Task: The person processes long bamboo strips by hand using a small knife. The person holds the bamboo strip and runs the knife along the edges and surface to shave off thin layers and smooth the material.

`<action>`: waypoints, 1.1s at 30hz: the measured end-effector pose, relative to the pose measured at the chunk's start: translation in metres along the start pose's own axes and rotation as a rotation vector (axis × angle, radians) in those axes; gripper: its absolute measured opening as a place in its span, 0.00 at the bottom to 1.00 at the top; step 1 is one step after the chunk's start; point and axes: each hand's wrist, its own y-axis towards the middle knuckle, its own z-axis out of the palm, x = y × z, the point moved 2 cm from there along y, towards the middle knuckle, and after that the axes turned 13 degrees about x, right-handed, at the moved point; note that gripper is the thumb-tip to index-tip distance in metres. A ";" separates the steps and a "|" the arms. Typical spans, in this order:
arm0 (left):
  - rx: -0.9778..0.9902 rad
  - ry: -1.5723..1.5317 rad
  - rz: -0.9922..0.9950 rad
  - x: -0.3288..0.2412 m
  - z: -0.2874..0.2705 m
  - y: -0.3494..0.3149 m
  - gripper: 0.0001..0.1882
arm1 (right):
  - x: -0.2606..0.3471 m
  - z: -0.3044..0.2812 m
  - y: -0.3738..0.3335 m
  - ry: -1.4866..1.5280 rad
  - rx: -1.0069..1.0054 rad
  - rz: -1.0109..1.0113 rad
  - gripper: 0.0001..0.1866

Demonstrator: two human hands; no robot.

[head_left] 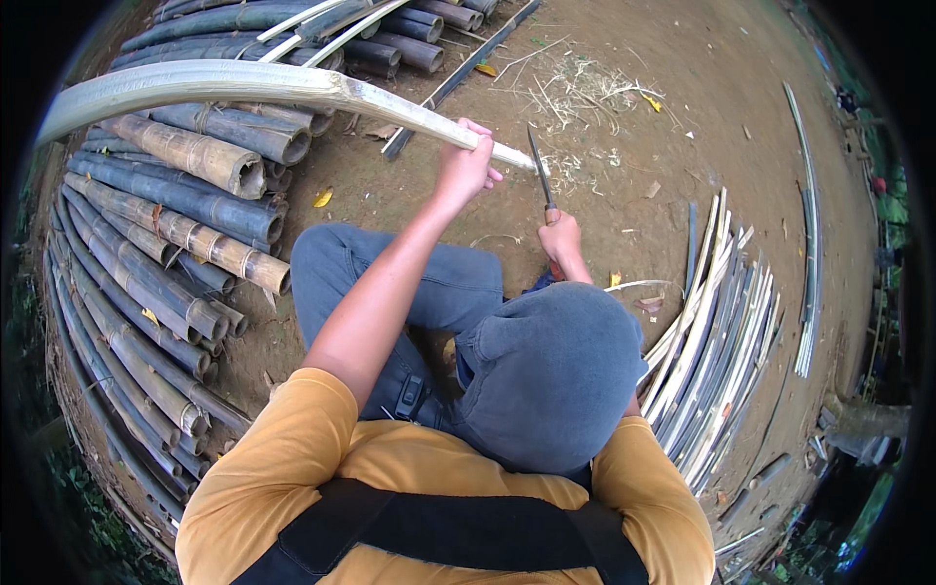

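A long pale split bamboo strip [292,83] stretches from the far left edge to just past my left hand [466,168]. My left hand is closed round the strip near its right end. My right hand [562,239] grips the handle of a long-bladed knife [536,156], whose dark blade points away from me. The blade stands at the strip's tip and crosses it there; I cannot tell whether it is cutting into the wood. My legs are bent beneath my arms, and my right knee [551,375] hides part of my right forearm.
Cut bamboo poles [210,205] are stacked along the left and far left. Split bamboo strips [721,341] lie bundled at the right, with longer strips [807,234] beyond. Pale shavings [585,88] litter the dirt ahead, near a dark bamboo length [458,78].
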 end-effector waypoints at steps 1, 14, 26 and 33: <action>0.005 0.014 -0.005 0.001 -0.001 -0.001 0.09 | -0.002 -0.001 -0.006 0.018 0.010 -0.022 0.08; 0.033 0.059 -0.017 -0.014 -0.001 0.006 0.09 | 0.006 0.022 -0.031 0.110 0.015 0.008 0.12; 0.031 0.034 -0.017 -0.027 0.015 0.013 0.10 | -0.024 0.036 0.012 0.150 -0.068 0.112 0.15; 0.092 0.140 0.028 -0.031 0.026 0.008 0.08 | -0.035 0.039 0.015 0.181 -0.031 0.143 0.15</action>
